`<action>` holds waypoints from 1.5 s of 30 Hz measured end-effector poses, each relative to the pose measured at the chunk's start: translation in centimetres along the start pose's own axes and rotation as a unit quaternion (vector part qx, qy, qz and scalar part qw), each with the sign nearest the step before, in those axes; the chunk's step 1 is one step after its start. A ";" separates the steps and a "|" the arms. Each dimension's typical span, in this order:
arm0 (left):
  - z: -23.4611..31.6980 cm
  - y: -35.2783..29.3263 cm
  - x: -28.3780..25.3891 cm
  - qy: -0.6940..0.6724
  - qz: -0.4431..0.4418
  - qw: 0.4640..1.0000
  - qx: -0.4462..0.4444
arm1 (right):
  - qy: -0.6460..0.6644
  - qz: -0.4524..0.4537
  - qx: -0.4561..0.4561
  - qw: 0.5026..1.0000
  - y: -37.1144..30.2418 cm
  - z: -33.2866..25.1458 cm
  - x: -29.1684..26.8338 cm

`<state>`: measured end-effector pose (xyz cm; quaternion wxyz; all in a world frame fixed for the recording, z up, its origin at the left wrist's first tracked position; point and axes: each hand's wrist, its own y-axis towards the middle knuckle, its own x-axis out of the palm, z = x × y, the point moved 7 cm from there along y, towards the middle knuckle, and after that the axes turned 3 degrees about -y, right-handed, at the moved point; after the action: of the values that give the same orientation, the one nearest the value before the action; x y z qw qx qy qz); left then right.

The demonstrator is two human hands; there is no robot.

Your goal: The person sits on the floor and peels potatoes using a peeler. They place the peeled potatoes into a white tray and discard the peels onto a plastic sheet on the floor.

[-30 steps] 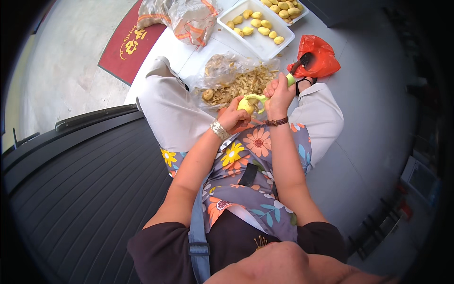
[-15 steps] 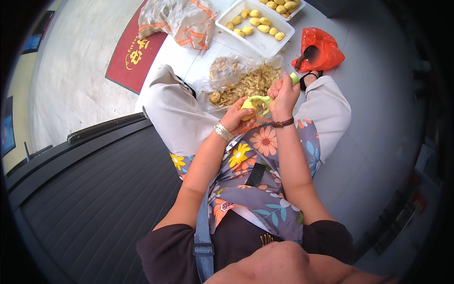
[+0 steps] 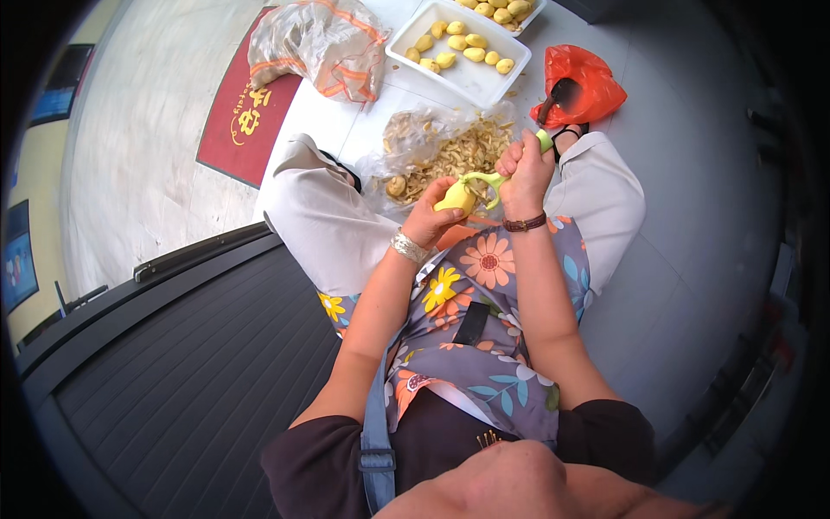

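Observation:
A yellow peeled potato (image 3: 457, 197) sits in my left hand (image 3: 430, 214), gripped between thumb and fingers. My right hand (image 3: 526, 176) is wrapped round the handle of a light green peeler (image 3: 489, 180). The peeler's head lies against the upper right side of the potato. Just beyond my hands, a clear plastic bag (image 3: 413, 130) is spread on the floor under a heap of brown and yellow peelings (image 3: 471, 150). One unpeeled-looking potato (image 3: 395, 186) rests at the left edge of the heap.
Several peeled potatoes lie in a white tray (image 3: 497, 86) beyond the peelings, and a second tray (image 3: 538, 12) behind it holds more. A woven sack (image 3: 322, 52) with orange stripes stands far left, by a red mat (image 3: 226, 130). A red plastic bag (image 3: 596, 86) lies near my right foot.
The potato shows more of its yellow side in my left hand. The peeler stays against it, and my right hand has shifted slightly to the right. The whole view has shifted a little.

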<state>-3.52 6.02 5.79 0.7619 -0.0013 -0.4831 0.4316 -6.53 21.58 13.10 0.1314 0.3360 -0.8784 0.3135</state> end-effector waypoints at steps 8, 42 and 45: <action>0.5 -0.2 -0.3 0.013 -0.032 0.999 0.007 | -0.021 0.044 -0.050 0.998 2.2 0.4 -2.3; -1.1 -0.1 0.4 -0.188 0.001 0.982 0.008 | -0.026 0.050 -0.087 0.995 1.9 1.3 -0.4; -0.9 -0.3 -0.2 -0.165 0.035 0.985 0.020 | -0.018 0.045 -0.064 0.997 1.9 0.5 -0.4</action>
<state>-2.67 6.13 5.29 0.6558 0.0683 -0.5934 0.4616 -7.51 22.62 11.63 0.1223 0.2924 -0.9133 0.2557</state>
